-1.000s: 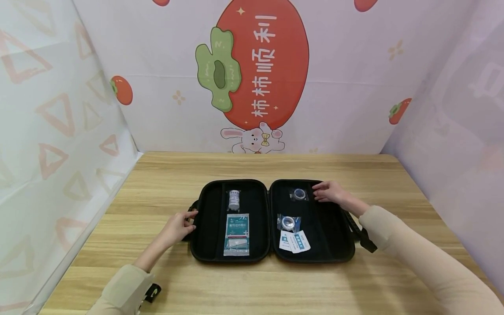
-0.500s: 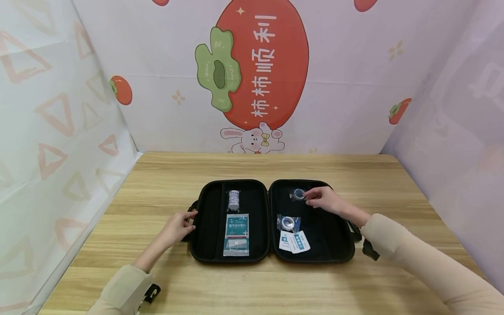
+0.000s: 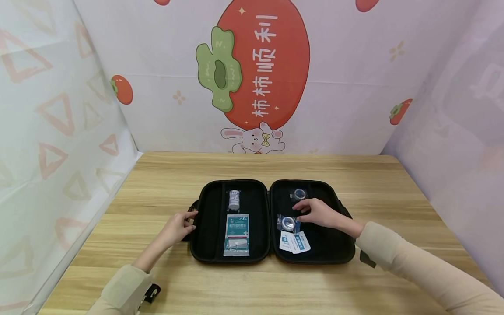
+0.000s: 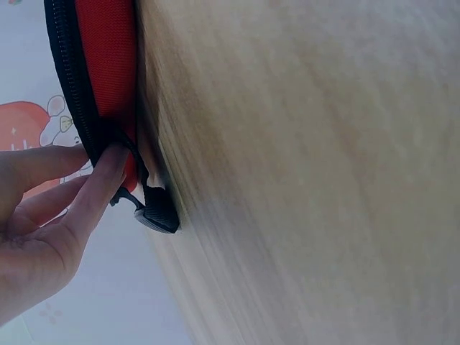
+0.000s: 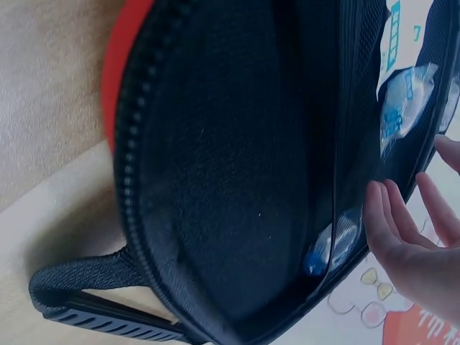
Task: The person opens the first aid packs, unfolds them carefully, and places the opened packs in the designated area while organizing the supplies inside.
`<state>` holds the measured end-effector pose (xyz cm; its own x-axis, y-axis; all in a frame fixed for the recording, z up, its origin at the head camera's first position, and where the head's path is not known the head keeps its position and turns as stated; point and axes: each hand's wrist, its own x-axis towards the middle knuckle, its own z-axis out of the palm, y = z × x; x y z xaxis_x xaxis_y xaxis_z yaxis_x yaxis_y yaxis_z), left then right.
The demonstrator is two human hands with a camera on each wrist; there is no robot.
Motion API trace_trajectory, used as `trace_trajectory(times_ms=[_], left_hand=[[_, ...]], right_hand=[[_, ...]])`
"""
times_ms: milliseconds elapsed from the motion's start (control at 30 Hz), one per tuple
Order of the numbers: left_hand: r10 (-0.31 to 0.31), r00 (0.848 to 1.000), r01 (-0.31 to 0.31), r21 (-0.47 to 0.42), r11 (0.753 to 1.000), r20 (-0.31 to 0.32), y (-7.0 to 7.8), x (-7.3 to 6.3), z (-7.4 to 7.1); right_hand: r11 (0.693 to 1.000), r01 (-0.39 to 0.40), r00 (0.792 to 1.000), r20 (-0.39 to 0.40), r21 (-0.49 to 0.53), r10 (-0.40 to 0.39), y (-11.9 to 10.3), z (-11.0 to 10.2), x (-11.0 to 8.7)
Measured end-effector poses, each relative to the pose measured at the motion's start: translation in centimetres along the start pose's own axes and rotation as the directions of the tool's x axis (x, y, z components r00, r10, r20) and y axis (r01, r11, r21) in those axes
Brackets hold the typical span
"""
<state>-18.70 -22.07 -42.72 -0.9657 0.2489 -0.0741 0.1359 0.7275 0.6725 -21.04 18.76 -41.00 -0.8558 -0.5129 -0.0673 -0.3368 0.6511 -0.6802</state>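
Hands (image 3: pixel 177 228) (image 3: pixel 318 213) are at an open case (image 3: pixel 258 236) below lettering (image 3: pixel 263 60) 柿柿顺利.

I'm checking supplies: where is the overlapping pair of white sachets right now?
In the head view, the pair of white sachets lies in the right half of the open case, just below the bagged white ring.

"What's behind the worktop (image 3: pixel 252 291)?"

"A creased white backdrop (image 3: pixel 346 70), printed with a big red persimmon (image 3: pixel 293 65), its green calyx (image 3: pixel 220 74) to the left and white Chinese characters (image 3: pixel 263 65) in a column. A cartoon rabbit (image 3: pixel 253 139) with a yellow bow sits below it."

"And the sides?"

"The left sheet (image 3: pixel 23 113) has pink and beige triangles; the right sheet (image 3: pixel 445 144) shows faint, pale shapes."

"The worktop itself?"

"Light wood grain, under soft light."
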Motion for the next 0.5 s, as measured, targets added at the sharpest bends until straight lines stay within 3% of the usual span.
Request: trace_trajectory(times_ms=[500], left_hand=[[-0.004,1.000,0.004,-0.001,1.000,0.000,0.1,-0.1,-0.1]], right_hand=[[0.989,0.043,0.999,0.026,-0.140,-0.039,-1.0,1.6,-0.3]])
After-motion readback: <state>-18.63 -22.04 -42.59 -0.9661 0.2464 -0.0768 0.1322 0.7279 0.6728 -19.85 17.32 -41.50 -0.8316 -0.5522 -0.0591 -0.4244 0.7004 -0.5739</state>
